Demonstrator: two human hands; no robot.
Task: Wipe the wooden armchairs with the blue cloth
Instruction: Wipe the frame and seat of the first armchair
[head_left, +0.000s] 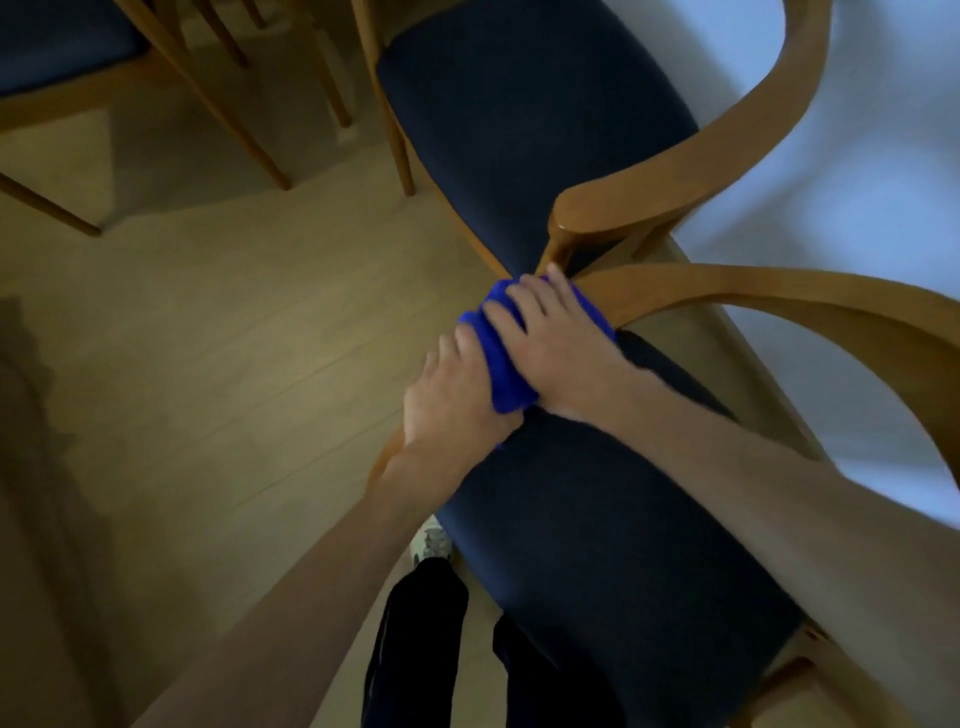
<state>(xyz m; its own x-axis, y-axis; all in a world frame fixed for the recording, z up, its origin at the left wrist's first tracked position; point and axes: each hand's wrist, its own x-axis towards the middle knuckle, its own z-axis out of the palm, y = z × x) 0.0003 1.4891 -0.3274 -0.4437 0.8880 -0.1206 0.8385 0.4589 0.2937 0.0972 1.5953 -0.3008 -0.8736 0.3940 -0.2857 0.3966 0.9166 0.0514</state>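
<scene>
Blue cloth bunched on the front corner of the near armchair, under both hands.

The blue cloth (501, 358) looks soft, light and easily crumpled, best held bunched from above; the armchair (769, 291) is rigid. The right hand (550, 343) presses it with fingers spread flat; the left hand (452, 400) curls around its near end.

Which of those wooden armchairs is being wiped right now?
The nearest armchair, whose dark seat lies under the arms. Both hands press the blue cloth at its front corner; the next armchair and the far-left one go untouched.
</scene>
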